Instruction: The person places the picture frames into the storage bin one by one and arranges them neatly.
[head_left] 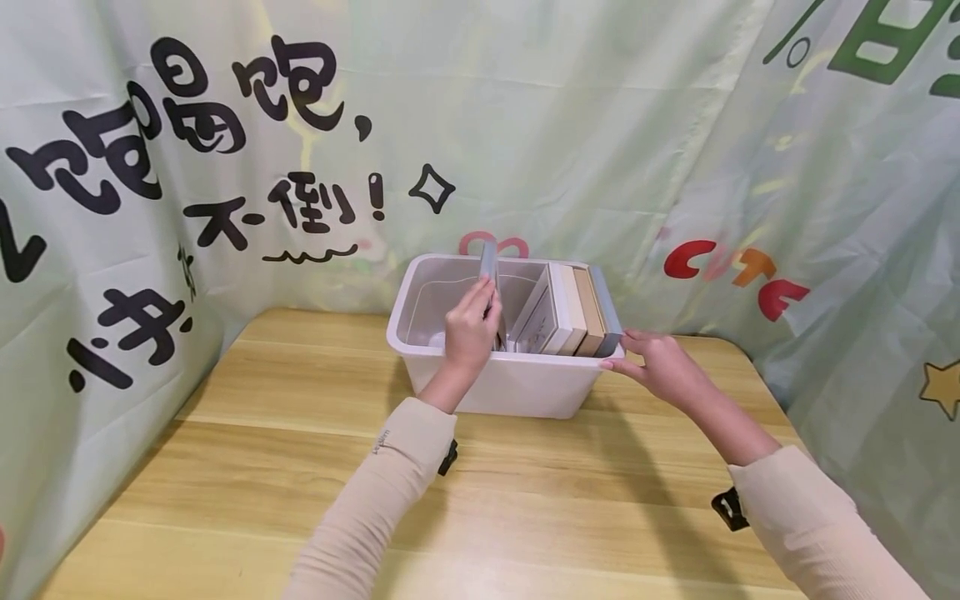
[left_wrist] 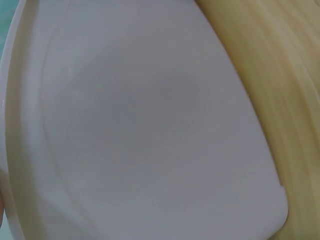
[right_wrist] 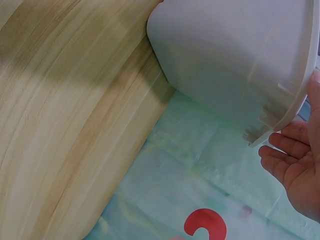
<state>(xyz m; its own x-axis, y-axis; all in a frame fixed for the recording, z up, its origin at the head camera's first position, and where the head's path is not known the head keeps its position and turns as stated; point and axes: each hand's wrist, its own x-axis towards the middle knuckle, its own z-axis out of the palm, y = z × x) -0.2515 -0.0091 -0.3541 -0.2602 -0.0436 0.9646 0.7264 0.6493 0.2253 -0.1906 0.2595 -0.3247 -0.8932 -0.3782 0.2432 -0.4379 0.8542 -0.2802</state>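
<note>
A white plastic bin point(head_left: 517, 387) stands on the wooden table and holds several books upright. My left hand point(head_left: 468, 329) reaches over its front rim and grips a thin book point(head_left: 488, 260) with a grey-blue spine near the bin's middle; the book's lower part is hidden. At the bin's right end, my right hand point(head_left: 663, 367) touches the rim corner with thumb and fingertips. The right wrist view shows the fingers point(right_wrist: 290, 145) loosely extended beside the rim. Only the bin's outer wall point(left_wrist: 150, 120) fills most of the left wrist view.
White, tan and blue-grey books point(head_left: 573, 312) lean together in the bin's right half. The wooden table point(head_left: 300, 467) extends in front and to both sides. A printed curtain point(head_left: 562, 125) hangs behind it and at the sides.
</note>
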